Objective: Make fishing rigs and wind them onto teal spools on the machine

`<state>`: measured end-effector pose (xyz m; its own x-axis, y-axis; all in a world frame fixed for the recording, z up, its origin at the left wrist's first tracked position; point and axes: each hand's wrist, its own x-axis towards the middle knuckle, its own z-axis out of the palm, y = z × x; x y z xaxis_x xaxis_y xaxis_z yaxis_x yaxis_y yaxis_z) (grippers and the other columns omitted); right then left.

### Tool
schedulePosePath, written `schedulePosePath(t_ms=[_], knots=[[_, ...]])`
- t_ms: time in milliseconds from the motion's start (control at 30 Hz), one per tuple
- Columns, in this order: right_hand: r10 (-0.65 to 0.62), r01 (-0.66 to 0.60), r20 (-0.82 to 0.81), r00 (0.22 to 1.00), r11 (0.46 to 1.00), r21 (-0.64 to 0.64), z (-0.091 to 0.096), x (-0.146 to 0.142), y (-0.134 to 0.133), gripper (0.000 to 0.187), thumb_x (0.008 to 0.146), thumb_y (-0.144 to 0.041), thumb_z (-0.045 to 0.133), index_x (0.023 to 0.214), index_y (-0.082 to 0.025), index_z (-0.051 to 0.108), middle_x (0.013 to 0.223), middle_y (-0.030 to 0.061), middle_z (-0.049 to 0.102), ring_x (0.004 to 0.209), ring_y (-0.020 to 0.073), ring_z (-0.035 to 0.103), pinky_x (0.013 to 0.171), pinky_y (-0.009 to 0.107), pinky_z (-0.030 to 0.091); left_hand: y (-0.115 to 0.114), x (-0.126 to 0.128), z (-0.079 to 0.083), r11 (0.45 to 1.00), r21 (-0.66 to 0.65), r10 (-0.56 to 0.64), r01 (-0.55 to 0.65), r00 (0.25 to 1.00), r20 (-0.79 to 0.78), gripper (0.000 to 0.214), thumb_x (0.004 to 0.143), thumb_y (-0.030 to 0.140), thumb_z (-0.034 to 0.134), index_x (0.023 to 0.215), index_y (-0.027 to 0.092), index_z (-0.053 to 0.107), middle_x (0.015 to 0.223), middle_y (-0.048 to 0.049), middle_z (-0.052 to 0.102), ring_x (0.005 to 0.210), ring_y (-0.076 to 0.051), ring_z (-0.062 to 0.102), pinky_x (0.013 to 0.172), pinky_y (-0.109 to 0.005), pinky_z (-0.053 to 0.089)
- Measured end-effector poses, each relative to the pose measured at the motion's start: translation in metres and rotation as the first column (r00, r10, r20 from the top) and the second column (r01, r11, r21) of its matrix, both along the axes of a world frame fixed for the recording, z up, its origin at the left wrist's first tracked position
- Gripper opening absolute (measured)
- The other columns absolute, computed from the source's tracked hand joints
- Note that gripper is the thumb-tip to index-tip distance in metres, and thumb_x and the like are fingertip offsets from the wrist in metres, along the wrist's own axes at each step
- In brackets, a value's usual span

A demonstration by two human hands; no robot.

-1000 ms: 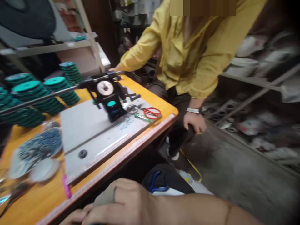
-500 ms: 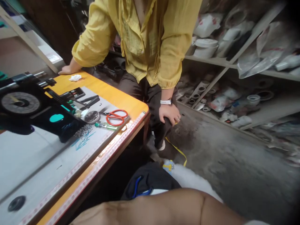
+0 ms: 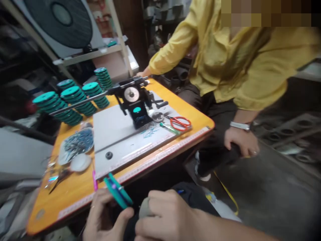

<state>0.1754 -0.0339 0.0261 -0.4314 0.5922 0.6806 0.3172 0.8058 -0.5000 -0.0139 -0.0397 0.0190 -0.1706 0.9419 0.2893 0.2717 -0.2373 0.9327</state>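
Just in front of the table's near edge, my left hand [image 3: 104, 214] grips a teal spool [image 3: 117, 193], tilted, with a dark band between its two discs. Beside it, my right hand [image 3: 169, 212] is curled closed around a rounded grey thing [image 3: 144, 208]; most of that is covered by the fingers, so its kind is unclear. A black hand-cranked machine [image 3: 137, 115] stands on a pale board [image 3: 117, 139] beyond my hands. Red-handled scissors [image 3: 181, 123], a green-capped tube [image 3: 170, 128] and a round dish of small parts [image 3: 157, 116] lie at its right.
Several stacks of teal spools [image 3: 75, 100] stand at the table's far left. A tray of small metal pieces [image 3: 77, 145], a white lid [image 3: 80, 162] and pliers [image 3: 59, 179] are nearer. A co-worker in a yellow shirt [image 3: 215, 67] sits at the right, one hand on a knee.
The view has swung left, bringing in the spool stacks and tray. Both my hands now show, holding the teal spool and the grey thing; earlier only a forearm crossed the bottom.
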Motion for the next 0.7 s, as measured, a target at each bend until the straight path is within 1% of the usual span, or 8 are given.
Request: schedulePosePath(t_ms=[100,167,267,333,433,533,600,700], knots=[[0.103,-0.105,-0.028,0.994,0.991,-0.078,0.034,0.01,0.014,0.025,0.096,-0.025,0.05,0.081,-0.014,0.067,0.07,0.0044,0.059,0.063,0.0131,0.047,0.055,0.026,0.036,-0.006,-0.006,-0.006,0.977,-0.095,-0.194,0.191,0.981,-0.03,0.029,0.072,0.046,0.078,0.08,0.02,0.065,0.075,-0.0012,0.05,0.072,-0.017,0.046,0.064,-0.027,0.04],[0.093,-0.113,-0.134,0.987,0.982,-0.148,0.035,0.007,0.029,0.021,0.095,-0.02,0.051,0.082,-0.014,0.066,0.074,0.005,0.061,0.068,0.0128,0.051,0.062,0.025,0.04,-0.014,-0.002,-0.012,0.948,-0.114,-0.291,0.298,0.954,0.07,0.044,0.075,0.064,0.066,0.078,0.02,0.062,0.075,-0.0016,0.044,0.07,-0.017,0.043,0.062,-0.028,0.036],[-0.009,-0.079,-0.217,0.976,0.916,-0.392,0.003,-0.012,0.038,0.022,0.097,-0.023,0.052,0.08,-0.014,0.063,0.073,0.0021,0.06,0.071,0.0113,0.055,0.067,0.023,0.042,-0.025,0.004,-0.02,0.921,-0.014,-0.38,0.39,0.906,0.186,0.053,0.074,0.073,0.059,0.077,0.02,0.058,0.074,-0.0016,0.041,0.069,-0.017,0.041,0.061,-0.028,0.034],[-0.012,-0.057,-0.131,0.991,0.86,-0.508,-0.025,-0.026,0.028,0.03,0.1,-0.025,0.046,0.074,-0.015,0.059,0.069,0.001,0.058,0.067,0.0114,0.054,0.063,0.023,0.042,-0.029,0.004,-0.023,0.934,0.042,-0.356,0.355,0.914,0.196,0.049,0.076,0.07,0.059,0.082,0.021,0.058,0.078,-0.002,0.042,0.071,-0.018,0.042,0.064,-0.029,0.035],[0.256,-0.225,0.032,0.966,0.896,-0.382,-0.036,-0.033,0.001,0.037,0.1,-0.03,0.043,0.069,-0.017,0.057,0.066,0.0013,0.055,0.062,0.0124,0.05,0.055,0.024,0.038,-0.03,-0.004,-0.023,0.977,0.024,-0.215,0.214,0.971,0.107,0.042,0.08,0.063,0.061,0.085,0.022,0.058,0.082,-0.0026,0.044,0.076,-0.019,0.043,0.067,-0.03,0.035],[0.446,-0.427,0.081,0.891,0.886,-0.178,0.0,-0.023,-0.009,0.044,0.103,-0.027,0.03,0.07,-0.018,0.057,0.063,0.0014,0.053,0.059,0.0126,0.046,0.049,0.025,0.033,-0.028,-0.009,-0.022,0.983,-0.045,-0.178,0.179,0.984,0.021,0.039,0.083,0.061,0.059,0.084,0.021,0.056,0.081,-0.0026,0.043,0.076,-0.019,0.041,0.067,-0.03,0.034],[0.428,-0.419,0.005,0.904,0.886,-0.198,0.026,-0.017,0.002,0.034,0.101,-0.031,0.039,0.078,-0.017,0.06,0.071,0.0029,0.059,0.067,0.0131,0.051,0.06,0.025,0.04,-0.029,-0.008,-0.022,0.958,-0.093,-0.267,0.272,0.962,0.061,0.046,0.082,0.067,0.054,0.081,0.021,0.055,0.08,-0.0032,0.044,0.076,-0.02,0.041,0.068,-0.031,0.034],[0.107,-0.159,-0.155,0.982,0.913,-0.376,0.026,-0.02,0.023,0.024,0.097,-0.023,0.049,0.077,-0.016,0.059,0.072,0.0019,0.06,0.069,0.0115,0.054,0.066,0.024,0.043,-0.035,-0.001,-0.023,0.911,-0.088,-0.38,0.403,0.903,0.201,0.054,0.078,0.074,0.052,0.079,0.02,0.057,0.079,-0.0036,0.045,0.077,-0.02,0.043,0.07,-0.033,0.036]])
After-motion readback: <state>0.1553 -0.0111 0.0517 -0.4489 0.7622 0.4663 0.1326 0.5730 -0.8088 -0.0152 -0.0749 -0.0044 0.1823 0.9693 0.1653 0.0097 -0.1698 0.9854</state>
